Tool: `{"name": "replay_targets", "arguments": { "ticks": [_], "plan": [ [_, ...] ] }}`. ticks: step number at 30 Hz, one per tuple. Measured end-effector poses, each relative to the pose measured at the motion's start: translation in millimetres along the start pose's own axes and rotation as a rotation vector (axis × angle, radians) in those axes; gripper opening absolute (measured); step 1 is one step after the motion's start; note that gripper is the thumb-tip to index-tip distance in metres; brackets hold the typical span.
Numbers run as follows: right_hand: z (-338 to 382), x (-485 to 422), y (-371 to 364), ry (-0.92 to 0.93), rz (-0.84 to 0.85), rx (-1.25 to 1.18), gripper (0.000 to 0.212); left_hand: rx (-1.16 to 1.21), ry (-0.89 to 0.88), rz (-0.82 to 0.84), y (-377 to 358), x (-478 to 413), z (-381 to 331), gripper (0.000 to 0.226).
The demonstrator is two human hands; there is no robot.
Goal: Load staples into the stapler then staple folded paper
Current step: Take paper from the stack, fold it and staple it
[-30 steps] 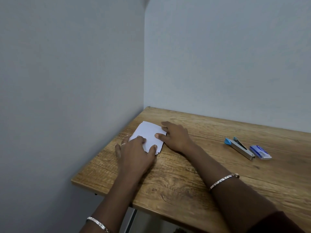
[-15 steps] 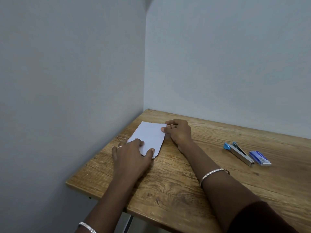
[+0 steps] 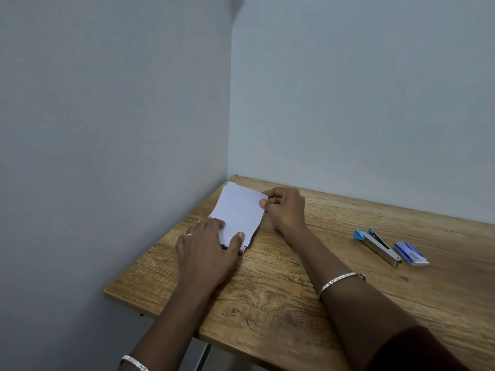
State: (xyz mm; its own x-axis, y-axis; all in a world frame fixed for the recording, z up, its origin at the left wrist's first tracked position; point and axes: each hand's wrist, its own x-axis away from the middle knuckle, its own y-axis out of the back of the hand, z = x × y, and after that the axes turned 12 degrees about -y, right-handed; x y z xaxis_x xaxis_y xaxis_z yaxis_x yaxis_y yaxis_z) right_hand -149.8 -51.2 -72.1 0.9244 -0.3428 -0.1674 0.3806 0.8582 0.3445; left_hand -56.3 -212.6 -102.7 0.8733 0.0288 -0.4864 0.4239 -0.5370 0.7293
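Note:
A folded white paper lies at the far left of the wooden table, close to the wall corner. My left hand rests flat on the paper's near edge, thumb and fingers pressing it down. My right hand pinches the paper's far right corner between thumb and fingers and lifts that corner slightly. A silver stapler with a blue end lies shut on the right side of the table. A small blue staple box sits just right of it. Both are well away from my hands.
Grey walls meet in a corner just behind the paper. The table's left edge and front edge are close to my left forearm. A table leg shows below the front edge.
My right hand slid from lying on the paper to its far right corner and pinched it. The paper's upper layer has lifted and looks longer. My left hand stayed pressing the near edge.

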Motion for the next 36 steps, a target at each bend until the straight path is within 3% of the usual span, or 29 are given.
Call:
{"name": "replay_targets", "arguments": {
  "ticks": [8,15,24,29,32,36],
  "plan": [
    [-7.4,0.6,1.6,0.051,0.007,0.128,0.007,-0.022,0.012,0.014,-0.9,1.2,0.8,0.058],
    [-7.5,0.8,9.6,0.029,-0.063,0.089,0.028,-0.046,0.020,0.036,-1.1,-0.1,0.7,0.056],
    [2.8,9.7,32.5,0.078,-0.232,0.026,0.037,-0.079,0.007,0.022,1.3,3.9,-3.4,0.051],
    [-4.1,19.5,61.6,0.128,-0.257,0.068,0.039,-0.085,-0.051,-0.093,8.1,6.8,-9.9,0.047],
    [-6.0,26.7,82.8,0.143,-0.261,0.109,0.044,-0.017,-0.190,-0.211,13.1,10.2,-19.5,0.034],
    [-6.5,36.3,114.6,0.170,-0.224,0.162,0.045,0.289,-0.299,-0.237,13.9,9.8,-49.8,0.029]
  ]
}}
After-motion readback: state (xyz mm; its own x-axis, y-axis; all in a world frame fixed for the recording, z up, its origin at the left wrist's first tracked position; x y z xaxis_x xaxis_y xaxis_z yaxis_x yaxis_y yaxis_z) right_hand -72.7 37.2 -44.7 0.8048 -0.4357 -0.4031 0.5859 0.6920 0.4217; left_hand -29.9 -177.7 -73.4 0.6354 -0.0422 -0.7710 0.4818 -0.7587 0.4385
